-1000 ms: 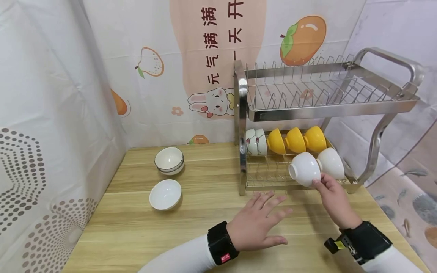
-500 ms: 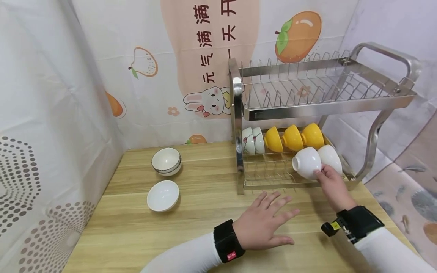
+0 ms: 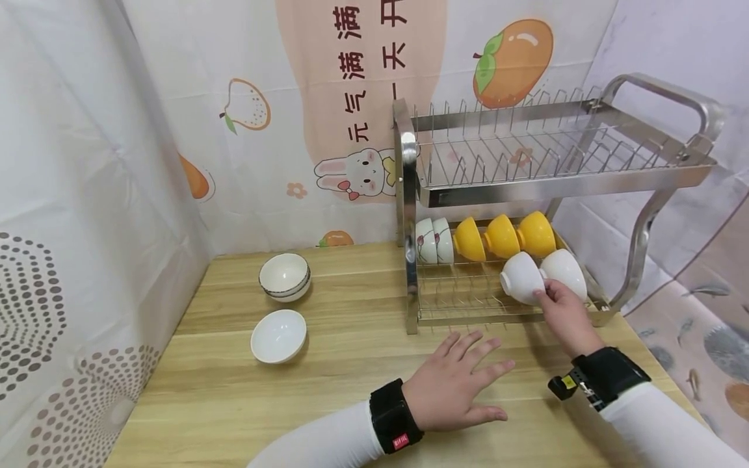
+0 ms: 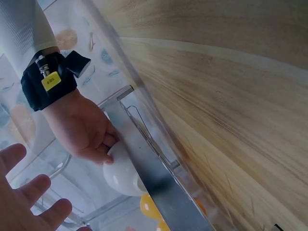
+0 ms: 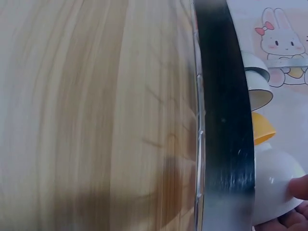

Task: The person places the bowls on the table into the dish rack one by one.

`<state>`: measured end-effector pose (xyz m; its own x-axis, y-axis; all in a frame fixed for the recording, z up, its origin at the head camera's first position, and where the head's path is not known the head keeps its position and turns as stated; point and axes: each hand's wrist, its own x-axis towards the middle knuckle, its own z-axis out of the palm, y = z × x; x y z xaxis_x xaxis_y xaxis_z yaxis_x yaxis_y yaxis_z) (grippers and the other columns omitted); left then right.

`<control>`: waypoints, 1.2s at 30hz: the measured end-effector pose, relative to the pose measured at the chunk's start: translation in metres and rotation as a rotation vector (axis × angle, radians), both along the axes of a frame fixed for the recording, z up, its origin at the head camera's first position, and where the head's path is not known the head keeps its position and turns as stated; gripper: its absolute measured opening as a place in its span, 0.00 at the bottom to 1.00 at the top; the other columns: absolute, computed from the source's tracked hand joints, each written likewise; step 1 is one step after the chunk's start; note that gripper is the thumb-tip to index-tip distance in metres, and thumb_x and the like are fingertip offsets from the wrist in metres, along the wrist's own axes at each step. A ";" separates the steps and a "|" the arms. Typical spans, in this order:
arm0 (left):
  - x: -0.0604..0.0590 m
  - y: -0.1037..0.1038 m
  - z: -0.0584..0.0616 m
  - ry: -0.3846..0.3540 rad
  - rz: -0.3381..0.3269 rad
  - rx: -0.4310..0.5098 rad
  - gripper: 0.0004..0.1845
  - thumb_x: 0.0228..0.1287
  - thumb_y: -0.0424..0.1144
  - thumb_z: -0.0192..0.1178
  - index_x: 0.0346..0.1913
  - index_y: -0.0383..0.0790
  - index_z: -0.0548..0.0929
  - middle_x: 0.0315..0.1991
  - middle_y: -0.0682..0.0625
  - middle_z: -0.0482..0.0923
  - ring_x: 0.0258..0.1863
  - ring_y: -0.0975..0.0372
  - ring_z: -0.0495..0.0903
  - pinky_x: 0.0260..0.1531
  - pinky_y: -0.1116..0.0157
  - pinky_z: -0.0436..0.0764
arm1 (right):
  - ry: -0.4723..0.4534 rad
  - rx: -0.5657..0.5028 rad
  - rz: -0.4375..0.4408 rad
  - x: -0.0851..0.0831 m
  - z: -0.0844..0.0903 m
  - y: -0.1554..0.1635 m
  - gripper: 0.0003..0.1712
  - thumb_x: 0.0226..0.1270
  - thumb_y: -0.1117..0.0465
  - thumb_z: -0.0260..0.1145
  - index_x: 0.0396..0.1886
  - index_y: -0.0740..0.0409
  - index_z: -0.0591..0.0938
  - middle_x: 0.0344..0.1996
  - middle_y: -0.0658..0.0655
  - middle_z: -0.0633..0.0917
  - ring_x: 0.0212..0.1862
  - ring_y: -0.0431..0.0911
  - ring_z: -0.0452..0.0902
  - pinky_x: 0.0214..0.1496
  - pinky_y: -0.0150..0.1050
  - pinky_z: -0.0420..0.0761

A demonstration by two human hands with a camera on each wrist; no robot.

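Note:
My right hand (image 3: 556, 307) grips a white bowl (image 3: 521, 278) on its side, set into the front row of the lower shelf of a steel dish rack (image 3: 562, 181), against another white bowl (image 3: 565, 272). In the left wrist view the same hand (image 4: 86, 132) curls round the bowl (image 4: 120, 173) behind the rack's front bar. The right wrist view shows the bowl (image 5: 274, 187) past the dark rack bar, my fingertips (image 5: 298, 192) on it. My left hand (image 3: 462, 380) lies flat on the wooden table (image 3: 351, 364), fingers spread, holding nothing.
Three yellow bowls (image 3: 506, 235) and two flower-patterned bowls (image 3: 434, 240) stand in the rack's back row. On the table's left sit a stack of rimmed bowls (image 3: 285, 276) and a single white bowl (image 3: 278, 335). Printed curtains hang at the left and back.
My right hand has carried the white bowl back and down into the rack's lower shelf, against the other white bowl. The left hand has stayed nearly still on the table.

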<state>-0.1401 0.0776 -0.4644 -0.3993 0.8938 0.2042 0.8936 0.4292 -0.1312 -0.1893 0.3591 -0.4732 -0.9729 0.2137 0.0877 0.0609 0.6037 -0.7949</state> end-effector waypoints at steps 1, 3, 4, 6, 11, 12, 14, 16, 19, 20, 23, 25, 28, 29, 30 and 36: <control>0.000 0.000 0.000 -0.001 0.001 0.002 0.40 0.68 0.74 0.37 0.78 0.62 0.56 0.78 0.52 0.51 0.77 0.53 0.48 0.73 0.52 0.54 | 0.000 0.017 0.000 0.000 0.000 0.000 0.24 0.80 0.54 0.48 0.55 0.72 0.74 0.47 0.70 0.79 0.41 0.48 0.68 0.36 0.32 0.68; 0.000 -0.001 0.000 -0.002 0.003 0.002 0.40 0.68 0.74 0.37 0.78 0.62 0.56 0.78 0.52 0.50 0.77 0.53 0.48 0.73 0.52 0.54 | 0.006 0.055 -0.002 -0.001 -0.001 0.000 0.22 0.80 0.55 0.49 0.53 0.72 0.75 0.43 0.69 0.80 0.38 0.50 0.69 0.34 0.33 0.69; 0.000 -0.001 0.000 -0.003 0.003 0.001 0.40 0.68 0.74 0.37 0.78 0.62 0.56 0.78 0.52 0.50 0.77 0.53 0.48 0.73 0.52 0.53 | 0.009 0.072 -0.002 -0.001 -0.002 0.000 0.21 0.80 0.55 0.50 0.52 0.72 0.75 0.41 0.68 0.80 0.37 0.50 0.69 0.33 0.34 0.69; 0.000 -0.002 -0.001 -0.005 0.004 0.003 0.40 0.68 0.74 0.37 0.78 0.62 0.56 0.78 0.52 0.50 0.77 0.53 0.48 0.73 0.52 0.53 | 0.020 0.108 -0.006 -0.002 -0.002 0.001 0.20 0.79 0.57 0.50 0.50 0.72 0.75 0.38 0.67 0.80 0.35 0.51 0.69 0.32 0.36 0.70; -0.001 -0.002 -0.001 -0.002 0.005 0.006 0.39 0.69 0.73 0.36 0.78 0.61 0.55 0.78 0.51 0.51 0.76 0.53 0.49 0.73 0.53 0.53 | 0.053 0.176 -0.013 -0.002 -0.004 0.003 0.17 0.78 0.59 0.52 0.47 0.72 0.76 0.38 0.69 0.81 0.38 0.55 0.73 0.36 0.42 0.72; -0.001 -0.002 -0.001 -0.001 0.006 0.007 0.39 0.69 0.73 0.36 0.78 0.61 0.55 0.78 0.51 0.52 0.76 0.53 0.49 0.73 0.53 0.53 | 0.057 0.181 -0.013 -0.002 -0.004 0.003 0.17 0.78 0.59 0.52 0.47 0.72 0.76 0.39 0.70 0.82 0.39 0.56 0.74 0.38 0.43 0.72; -0.001 -0.002 -0.002 0.001 0.009 0.006 0.39 0.69 0.73 0.36 0.78 0.61 0.55 0.78 0.51 0.52 0.76 0.54 0.50 0.73 0.53 0.53 | 0.062 0.186 -0.010 -0.001 -0.004 0.002 0.17 0.78 0.60 0.52 0.47 0.73 0.75 0.41 0.71 0.82 0.41 0.57 0.74 0.40 0.46 0.73; -0.001 -0.002 -0.002 -0.001 0.013 0.002 0.39 0.69 0.73 0.36 0.78 0.61 0.54 0.78 0.52 0.51 0.76 0.54 0.49 0.73 0.53 0.53 | 0.062 0.188 -0.006 -0.001 -0.005 0.002 0.17 0.77 0.60 0.52 0.47 0.73 0.75 0.41 0.72 0.81 0.41 0.58 0.75 0.40 0.47 0.73; 0.000 -0.004 -0.002 -0.010 0.017 -0.004 0.39 0.69 0.73 0.35 0.78 0.61 0.54 0.78 0.51 0.51 0.76 0.54 0.50 0.73 0.53 0.53 | 0.051 0.184 -0.001 0.000 -0.006 0.001 0.18 0.77 0.60 0.53 0.49 0.74 0.75 0.44 0.74 0.81 0.43 0.59 0.75 0.42 0.50 0.74; 0.000 -0.004 -0.002 -0.016 0.019 -0.008 0.39 0.69 0.73 0.35 0.78 0.61 0.54 0.78 0.52 0.50 0.76 0.54 0.50 0.73 0.53 0.53 | 0.045 0.181 0.001 0.000 -0.007 0.001 0.19 0.77 0.60 0.53 0.51 0.75 0.74 0.45 0.75 0.81 0.44 0.60 0.75 0.43 0.51 0.75; 0.001 -0.006 -0.003 -0.029 0.029 -0.013 0.39 0.70 0.72 0.34 0.78 0.61 0.54 0.79 0.52 0.49 0.76 0.54 0.50 0.73 0.53 0.54 | 0.025 0.157 0.010 0.001 -0.008 0.001 0.23 0.77 0.59 0.53 0.57 0.77 0.71 0.49 0.78 0.79 0.48 0.65 0.75 0.47 0.56 0.76; 0.001 -0.008 -0.004 -0.033 0.041 -0.013 0.38 0.70 0.72 0.34 0.78 0.62 0.53 0.79 0.53 0.48 0.76 0.54 0.49 0.73 0.53 0.54 | 0.017 0.135 0.015 0.002 -0.008 0.000 0.27 0.78 0.57 0.53 0.62 0.78 0.67 0.52 0.79 0.76 0.53 0.67 0.73 0.50 0.60 0.75; 0.002 -0.010 -0.005 -0.034 0.058 -0.004 0.38 0.69 0.73 0.34 0.78 0.63 0.54 0.78 0.53 0.49 0.76 0.54 0.49 0.73 0.52 0.55 | 0.020 0.093 0.025 0.005 -0.007 0.000 0.33 0.78 0.55 0.53 0.67 0.79 0.61 0.58 0.81 0.72 0.58 0.69 0.69 0.53 0.64 0.73; 0.002 -0.011 -0.005 -0.035 0.063 0.001 0.38 0.69 0.73 0.34 0.78 0.63 0.54 0.78 0.53 0.50 0.76 0.54 0.49 0.73 0.52 0.55 | 0.025 0.080 0.025 0.006 -0.007 -0.001 0.34 0.78 0.55 0.53 0.69 0.79 0.60 0.59 0.81 0.70 0.60 0.70 0.67 0.55 0.65 0.71; 0.002 -0.012 -0.005 -0.038 0.068 0.005 0.38 0.70 0.73 0.34 0.78 0.63 0.55 0.78 0.53 0.51 0.76 0.54 0.49 0.73 0.52 0.55 | 0.034 0.067 0.026 0.007 -0.006 -0.001 0.35 0.78 0.55 0.53 0.69 0.79 0.58 0.61 0.81 0.68 0.61 0.71 0.66 0.56 0.66 0.70; 0.001 -0.027 -0.001 -0.071 0.119 0.031 0.38 0.70 0.72 0.34 0.77 0.62 0.56 0.78 0.52 0.50 0.75 0.53 0.52 0.72 0.53 0.57 | 0.123 0.068 0.019 0.021 -0.004 -0.012 0.36 0.75 0.61 0.56 0.71 0.80 0.55 0.65 0.84 0.61 0.65 0.77 0.57 0.64 0.72 0.58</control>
<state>-0.1392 0.0510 -0.4654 -0.5164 0.8330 0.1986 0.8429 0.5354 -0.0541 -0.1683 0.3472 -0.4771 -0.9578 0.1847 0.2202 -0.0464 0.6569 -0.7526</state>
